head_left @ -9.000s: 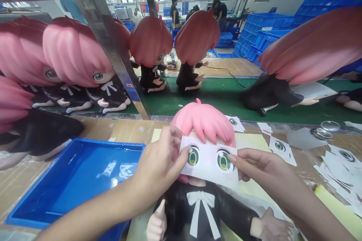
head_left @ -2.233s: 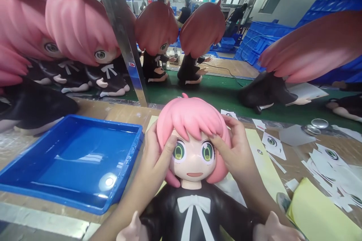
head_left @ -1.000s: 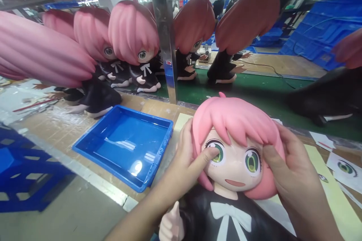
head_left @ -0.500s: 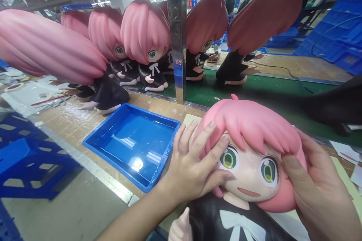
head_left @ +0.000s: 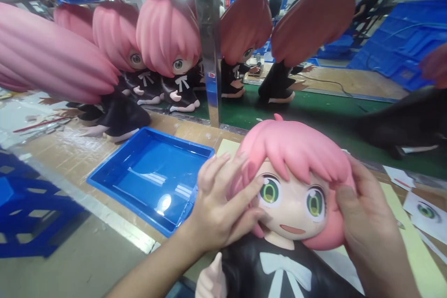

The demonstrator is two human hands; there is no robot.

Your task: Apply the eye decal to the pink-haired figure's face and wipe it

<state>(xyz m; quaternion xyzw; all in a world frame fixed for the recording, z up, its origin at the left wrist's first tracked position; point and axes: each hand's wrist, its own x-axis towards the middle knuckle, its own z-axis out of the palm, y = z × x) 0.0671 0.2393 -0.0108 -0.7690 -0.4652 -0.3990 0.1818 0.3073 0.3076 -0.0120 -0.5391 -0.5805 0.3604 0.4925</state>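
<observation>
1. The left hand (head_left: 220, 209) lies flat with its fingers (head_left: 244, 193) spread open against the left cheek and side hair of the large pink-haired doll figure with green eyes and a black dress (head_left: 293, 195), pressing on it without closing round anything.
2. The right hand (head_left: 366, 228) cups the right side of the same doll's head, its thumb lying on the pink hair by the temple; its fingers curve loosely along the head and are not clenched.
3. The doll lies near the person in the middle of the wooden bench (head_left: 70, 158), face up, a white bow on its chest, with a pale yellow sheet (head_left: 412, 237) under it.
4. Just left of the left hand sits a shallow blue plastic tray (head_left: 150, 177) holding clear liquid.
5. Near the right edge lie white paper sheets printed with green eyes (head_left: 426, 212).
6. Farther off, a row of finished pink-haired dolls (head_left: 167, 51) stands on the left, beside a shiny metal post (head_left: 209, 42).
7. A green mat (head_left: 314, 111) stretches behind.
</observation>
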